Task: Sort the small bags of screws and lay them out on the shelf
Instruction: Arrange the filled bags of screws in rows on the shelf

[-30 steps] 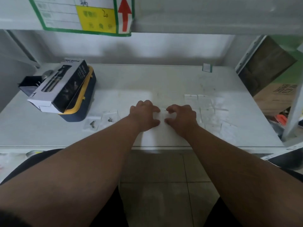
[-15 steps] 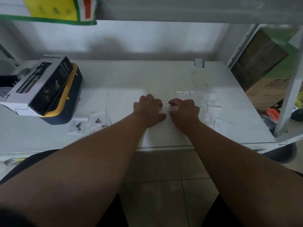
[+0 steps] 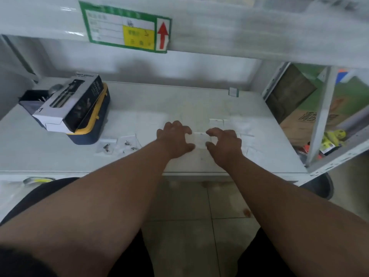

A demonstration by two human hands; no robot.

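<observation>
Left hand [image 3: 175, 139] and right hand [image 3: 224, 143] pinching one clear bag [image 3: 200, 139], screw-filled bags [image 3: 117, 145] leftward

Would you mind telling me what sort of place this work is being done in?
Probably a storeroom or warehouse bay. The work surface is a white metal rack shelf, the shelf above carries a green-bordered stock label with a red arrow, and a cardboard carton stands on the floor beside the rack.

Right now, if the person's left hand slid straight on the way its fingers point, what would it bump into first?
The left hand points right, so it would probably first meet the small clear bag lying between both hands, then the right hand. Whether the fingers already touch the bag is unclear.
</observation>
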